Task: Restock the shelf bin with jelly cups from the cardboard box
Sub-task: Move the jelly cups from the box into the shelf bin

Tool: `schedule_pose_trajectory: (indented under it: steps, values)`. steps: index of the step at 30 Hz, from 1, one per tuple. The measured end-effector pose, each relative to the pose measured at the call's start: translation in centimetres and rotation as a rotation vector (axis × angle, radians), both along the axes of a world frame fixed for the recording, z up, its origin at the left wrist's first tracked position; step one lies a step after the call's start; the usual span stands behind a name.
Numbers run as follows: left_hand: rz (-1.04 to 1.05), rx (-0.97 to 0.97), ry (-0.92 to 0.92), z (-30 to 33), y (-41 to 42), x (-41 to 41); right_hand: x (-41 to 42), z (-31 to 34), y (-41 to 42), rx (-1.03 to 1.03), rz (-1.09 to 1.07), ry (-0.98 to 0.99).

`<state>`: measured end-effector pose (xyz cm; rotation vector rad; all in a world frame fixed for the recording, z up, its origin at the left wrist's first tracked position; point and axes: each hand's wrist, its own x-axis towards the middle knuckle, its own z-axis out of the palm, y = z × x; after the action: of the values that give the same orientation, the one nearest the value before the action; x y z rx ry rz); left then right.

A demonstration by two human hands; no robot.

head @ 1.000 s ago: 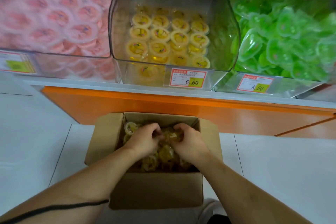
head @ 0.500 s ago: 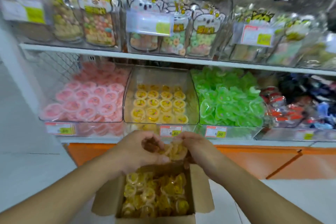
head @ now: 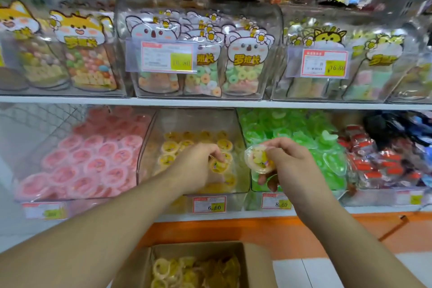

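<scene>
Jelly cups point(head: 187, 152) lie in the clear middle shelf bin point(head: 149, 147). My left hand point(head: 196, 166) is inside it, pinching one yellow cup point(head: 218, 165). My right hand point(head: 288, 161) grips another cup point(head: 258, 159) just right of the bin. More fill the cardboard box point(head: 254, 264) below.

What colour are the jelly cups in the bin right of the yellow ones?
Green, seen clearly in the head view.

yellow bin point(head: 149, 147) open-topped, shelf board point(head: 210, 102) low overhead, pink bin point(head: 35, 170) and green bin point(head: 336, 184) flanking
</scene>
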<state>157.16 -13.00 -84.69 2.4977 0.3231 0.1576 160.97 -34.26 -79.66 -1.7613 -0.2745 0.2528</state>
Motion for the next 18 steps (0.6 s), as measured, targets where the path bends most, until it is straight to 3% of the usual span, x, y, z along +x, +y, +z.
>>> schedule_pose_trajectory:
  steps: [8, 12, 15, 18]
  values:
    - [-0.167, 0.139, 0.099, -3.1, -0.4, 3.9, 1.6, -0.6, -0.5, 0.032, -0.015, 0.007]
    - [-0.163, 0.195, 0.019, -3.9, -0.5, 4.0, 1.9, -1.0, -0.2, 0.02, -0.013, 0.009]
    - [-0.21, 0.046, -0.037, -4.5, 0.2, 3.5, 1.8, -1.1, 0.0, 0.002, 0.019, 0.001]
    - [-0.078, -0.223, -0.124, -2.5, 0.6, 2.0, 1.4, -1.0, 0.5, -0.03, 0.059, -0.036]
